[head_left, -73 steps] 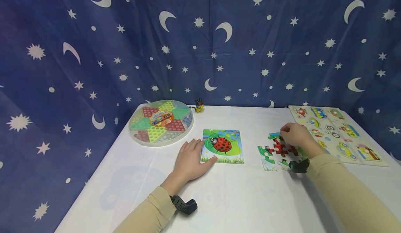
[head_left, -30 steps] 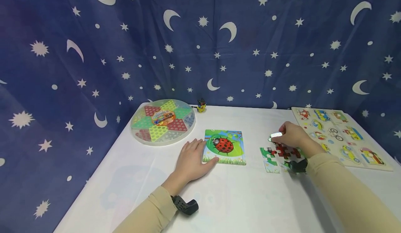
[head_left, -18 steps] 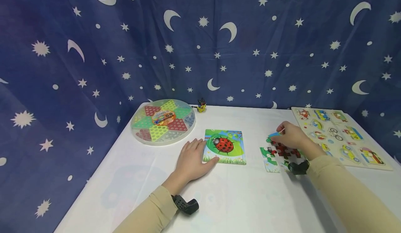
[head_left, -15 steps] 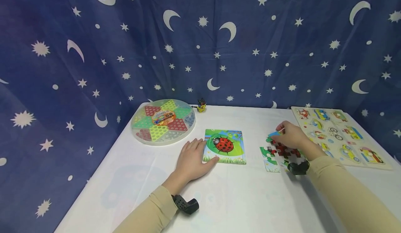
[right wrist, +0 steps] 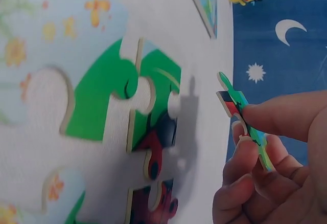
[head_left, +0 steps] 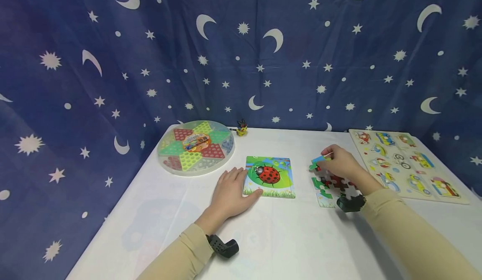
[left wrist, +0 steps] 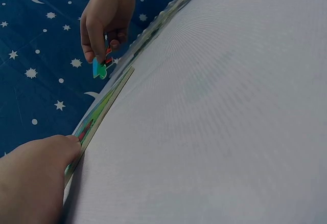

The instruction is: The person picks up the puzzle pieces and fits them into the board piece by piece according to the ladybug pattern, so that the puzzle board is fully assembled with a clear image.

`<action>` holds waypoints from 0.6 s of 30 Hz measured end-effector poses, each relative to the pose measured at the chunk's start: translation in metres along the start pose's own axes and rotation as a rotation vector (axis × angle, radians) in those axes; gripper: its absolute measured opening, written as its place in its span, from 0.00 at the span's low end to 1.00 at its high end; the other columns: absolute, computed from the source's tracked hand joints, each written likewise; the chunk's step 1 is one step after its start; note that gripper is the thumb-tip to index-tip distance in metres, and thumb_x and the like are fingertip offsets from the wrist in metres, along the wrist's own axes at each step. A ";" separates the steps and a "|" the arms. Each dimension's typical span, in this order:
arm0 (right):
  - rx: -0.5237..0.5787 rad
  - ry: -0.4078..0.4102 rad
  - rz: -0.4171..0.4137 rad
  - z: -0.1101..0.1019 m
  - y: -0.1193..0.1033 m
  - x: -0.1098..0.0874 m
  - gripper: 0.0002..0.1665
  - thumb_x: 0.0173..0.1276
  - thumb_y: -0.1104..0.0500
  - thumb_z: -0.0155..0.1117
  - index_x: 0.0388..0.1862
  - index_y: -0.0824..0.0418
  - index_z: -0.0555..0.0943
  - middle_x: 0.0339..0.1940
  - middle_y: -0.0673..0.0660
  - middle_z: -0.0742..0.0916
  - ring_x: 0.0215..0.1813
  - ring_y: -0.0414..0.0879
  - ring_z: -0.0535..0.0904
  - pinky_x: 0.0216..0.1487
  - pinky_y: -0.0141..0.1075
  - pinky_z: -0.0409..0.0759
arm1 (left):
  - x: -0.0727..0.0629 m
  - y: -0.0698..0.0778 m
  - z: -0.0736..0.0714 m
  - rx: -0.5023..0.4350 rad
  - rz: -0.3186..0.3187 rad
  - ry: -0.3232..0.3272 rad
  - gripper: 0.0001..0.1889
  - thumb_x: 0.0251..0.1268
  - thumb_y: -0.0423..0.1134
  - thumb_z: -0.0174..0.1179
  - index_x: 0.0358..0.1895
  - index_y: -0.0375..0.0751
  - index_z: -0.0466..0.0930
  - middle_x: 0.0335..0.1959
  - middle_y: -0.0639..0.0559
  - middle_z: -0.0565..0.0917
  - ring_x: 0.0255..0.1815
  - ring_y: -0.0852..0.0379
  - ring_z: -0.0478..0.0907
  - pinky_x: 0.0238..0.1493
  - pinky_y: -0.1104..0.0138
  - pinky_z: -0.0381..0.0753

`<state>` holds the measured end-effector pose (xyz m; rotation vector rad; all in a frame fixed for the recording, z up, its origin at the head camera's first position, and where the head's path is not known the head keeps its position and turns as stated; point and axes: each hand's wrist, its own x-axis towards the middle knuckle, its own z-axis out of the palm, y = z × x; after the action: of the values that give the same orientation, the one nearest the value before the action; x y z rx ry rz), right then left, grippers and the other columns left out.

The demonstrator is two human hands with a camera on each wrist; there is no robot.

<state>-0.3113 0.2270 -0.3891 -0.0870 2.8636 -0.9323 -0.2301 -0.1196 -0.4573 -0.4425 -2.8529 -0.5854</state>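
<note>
My left hand [head_left: 230,193] lies with fairly straight fingers against the left edge of a square ladybug puzzle board [head_left: 268,176], its thumb at the board's front edge. In the left wrist view the hand [left wrist: 36,170] touches that board's side. My right hand [head_left: 340,163] pinches a jigsaw piece [head_left: 318,161] between thumb and fingers, above the table. The right wrist view has this green, red and black piece [right wrist: 245,116] tilted nearly edge-on. Below the right hand lie several loose jigsaw pieces [head_left: 324,198] in green, red and pale blue; the hand and wrist camera hide some.
A round Chinese checkers board [head_left: 180,163] sits at the back left of the white table [head_left: 278,238]. Behind the ladybug board stands a small yellow figure [head_left: 242,128]. A wooden vehicle puzzle board [head_left: 408,172] lies at the right. A star-patterned curtain [head_left: 226,54] hangs behind.
My right hand has picked up a jigsaw piece from the loose group, turned it so its blue-green face shows, and moved a little left. My left hand keeps its place.
</note>
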 end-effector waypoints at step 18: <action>0.128 -0.039 -0.009 0.025 -0.021 -0.002 0.29 0.69 0.59 0.64 0.65 0.69 0.70 0.54 0.69 0.81 0.38 0.49 0.82 0.38 0.39 0.80 | -0.002 0.002 -0.003 -0.005 -0.007 -0.008 0.44 0.67 0.69 0.56 0.74 0.39 0.69 0.73 0.41 0.72 0.77 0.42 0.62 0.79 0.49 0.52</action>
<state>-0.3054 0.1954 -0.3963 -0.1048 2.7626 -1.1006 -0.2277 -0.1196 -0.4547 -0.4366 -2.8628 -0.5930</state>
